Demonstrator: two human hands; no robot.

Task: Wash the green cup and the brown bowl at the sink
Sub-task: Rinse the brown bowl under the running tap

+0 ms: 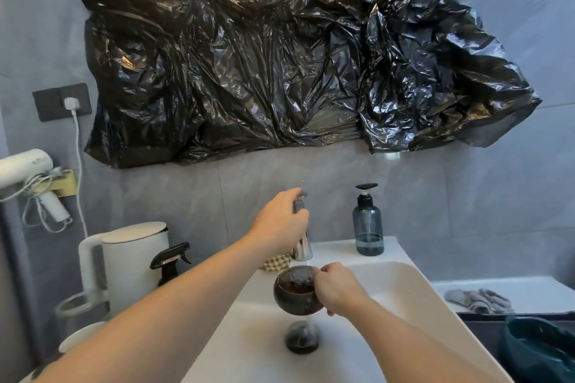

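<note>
My right hand (337, 289) grips the rim of the brown bowl (295, 291), holding it over the white sink (404, 295) below the chrome tap (303, 246). The bowl is tilted a little toward me, and its inside looks wet. My left hand (280, 224) grips the tap's handle at the top. Straight beneath the bowl lies the dark drain (301, 339). No green cup is in view.
A blue soap pump bottle (367, 224) stands on the sink's back ledge. A white kettle (124, 261) and a black spray bottle (171, 261) stand at the left, with a checked cloth (275, 263) by the tap. A grey rag (479, 300) and a dark green basin (538, 348) are at the right.
</note>
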